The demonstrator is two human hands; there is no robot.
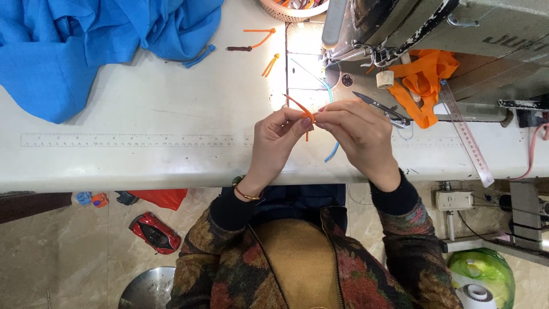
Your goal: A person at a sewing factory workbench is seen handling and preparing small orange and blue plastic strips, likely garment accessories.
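Orange cord (301,108) sits pinched between the closed fingertips of the left hand (278,137) and right hand (357,133), held up off the table (143,114) so both can work it.

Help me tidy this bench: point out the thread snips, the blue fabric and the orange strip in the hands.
thread snips (382,107), head view, on the blades.
blue fabric (68,51), head view, mid-pile.
orange strip (298,105), head view, free end above the fingers.

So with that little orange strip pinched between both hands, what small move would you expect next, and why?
Probably a short pull to snug it. The left hand and right hand pinch the thin orange strip at one spot, with its ends sticking out above and below the fingertips. It looks folded or looped there, though the fingers hide the detail.
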